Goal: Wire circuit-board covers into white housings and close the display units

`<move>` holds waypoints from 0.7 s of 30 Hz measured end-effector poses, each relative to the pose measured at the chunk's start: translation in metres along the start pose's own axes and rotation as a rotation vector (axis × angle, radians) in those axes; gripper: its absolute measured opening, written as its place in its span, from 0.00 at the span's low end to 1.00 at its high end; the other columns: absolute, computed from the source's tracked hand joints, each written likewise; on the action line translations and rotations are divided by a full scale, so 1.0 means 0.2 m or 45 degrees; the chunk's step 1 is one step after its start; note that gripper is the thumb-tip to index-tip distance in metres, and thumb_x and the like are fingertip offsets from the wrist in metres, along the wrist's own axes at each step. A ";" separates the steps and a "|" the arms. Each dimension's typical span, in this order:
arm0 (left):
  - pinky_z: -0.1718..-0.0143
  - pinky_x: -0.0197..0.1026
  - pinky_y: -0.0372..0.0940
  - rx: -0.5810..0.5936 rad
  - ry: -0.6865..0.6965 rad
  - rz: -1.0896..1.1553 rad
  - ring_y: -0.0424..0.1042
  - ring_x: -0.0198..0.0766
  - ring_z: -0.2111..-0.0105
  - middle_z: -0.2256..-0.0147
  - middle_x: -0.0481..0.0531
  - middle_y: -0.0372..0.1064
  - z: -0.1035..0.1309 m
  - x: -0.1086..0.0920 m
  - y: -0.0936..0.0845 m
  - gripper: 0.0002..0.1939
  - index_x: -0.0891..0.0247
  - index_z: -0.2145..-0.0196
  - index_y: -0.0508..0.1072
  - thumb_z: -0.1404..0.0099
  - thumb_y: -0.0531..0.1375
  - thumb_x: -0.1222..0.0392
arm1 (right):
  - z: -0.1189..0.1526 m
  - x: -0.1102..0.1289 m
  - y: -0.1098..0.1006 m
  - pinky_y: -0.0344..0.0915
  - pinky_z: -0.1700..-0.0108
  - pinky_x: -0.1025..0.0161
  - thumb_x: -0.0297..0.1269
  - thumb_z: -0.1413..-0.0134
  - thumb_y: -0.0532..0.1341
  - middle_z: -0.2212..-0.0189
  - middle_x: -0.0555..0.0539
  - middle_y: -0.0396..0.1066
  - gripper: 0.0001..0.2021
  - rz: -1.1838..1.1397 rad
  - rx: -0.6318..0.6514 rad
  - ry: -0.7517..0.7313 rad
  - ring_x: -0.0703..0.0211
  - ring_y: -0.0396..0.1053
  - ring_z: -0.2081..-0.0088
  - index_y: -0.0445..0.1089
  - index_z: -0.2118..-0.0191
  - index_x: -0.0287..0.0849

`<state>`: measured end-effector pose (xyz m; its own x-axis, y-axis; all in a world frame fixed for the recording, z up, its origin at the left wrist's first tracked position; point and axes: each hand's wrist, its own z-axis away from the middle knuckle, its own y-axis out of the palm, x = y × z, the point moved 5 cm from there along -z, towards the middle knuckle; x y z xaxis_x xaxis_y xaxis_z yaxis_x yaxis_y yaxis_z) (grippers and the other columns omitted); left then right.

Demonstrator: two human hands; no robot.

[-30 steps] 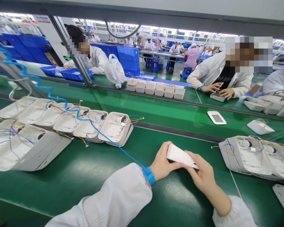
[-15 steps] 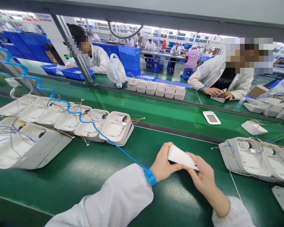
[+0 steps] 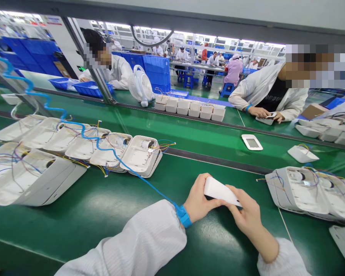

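Observation:
A white plastic housing (image 3: 222, 190) with a dark underside is held above the green work surface (image 3: 115, 207). My left hand (image 3: 199, 199) grips its left end, thumb along the lower edge, and wears a blue wrist strap (image 3: 183, 216) with a coiled cord. My right hand (image 3: 245, 211) is closed around the right end. The two thumbs meet near the lower edge. What lies on the underside is mostly hidden. Several open white shells with wires (image 3: 140, 155) sit in a row to the left of my hands.
More wired shells (image 3: 307, 191) stand at the right. On the conveyor belt beyond lie a white framed panel (image 3: 252, 142) and a small white shell (image 3: 303, 154). Across it are a white fan (image 3: 141, 86), stacked white shells (image 3: 189, 108) and two co-workers. The blue cord (image 3: 83, 132) crosses the left side.
The framed panel and small shell on the belt have slid slightly left. The co-worker at the right has shifted their head and the piece in hand. My hands keep the same hold on the housing.

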<state>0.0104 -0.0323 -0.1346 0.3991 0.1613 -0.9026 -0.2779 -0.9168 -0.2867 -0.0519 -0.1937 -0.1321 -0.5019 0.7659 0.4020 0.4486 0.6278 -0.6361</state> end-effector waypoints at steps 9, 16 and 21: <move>0.57 0.42 0.60 -0.035 -0.033 0.034 0.63 0.40 0.59 0.58 0.51 0.62 0.01 0.02 0.00 0.31 0.62 0.53 0.62 0.49 0.71 0.50 | -0.03 0.00 0.00 0.67 0.57 0.65 0.37 0.38 0.60 0.56 0.46 0.71 0.17 -0.051 0.055 -0.009 0.59 0.71 0.58 0.64 0.45 0.43; 0.56 0.43 0.62 0.019 -0.071 0.042 0.65 0.41 0.59 0.58 0.52 0.63 0.00 0.03 0.00 0.31 0.62 0.52 0.62 0.48 0.69 0.52 | -0.04 0.00 0.01 0.66 0.56 0.65 0.39 0.37 0.59 0.55 0.45 0.71 0.17 -0.077 0.107 0.001 0.60 0.71 0.56 0.63 0.44 0.43; 0.40 0.49 0.55 0.034 0.034 -0.018 0.59 0.44 0.42 0.41 0.58 0.56 0.01 0.04 0.02 0.36 0.60 0.39 0.53 0.38 0.64 0.51 | -0.05 -0.10 -0.02 0.68 0.56 0.64 0.42 0.36 0.56 0.54 0.43 0.71 0.17 -0.014 0.086 0.022 0.58 0.72 0.56 0.64 0.45 0.41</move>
<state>0.0114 -0.0341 -0.1445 0.4261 0.1639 -0.8897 -0.2955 -0.9043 -0.3082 -0.0360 -0.2104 -0.1325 -0.4932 0.7618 0.4201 0.3921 0.6257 -0.6743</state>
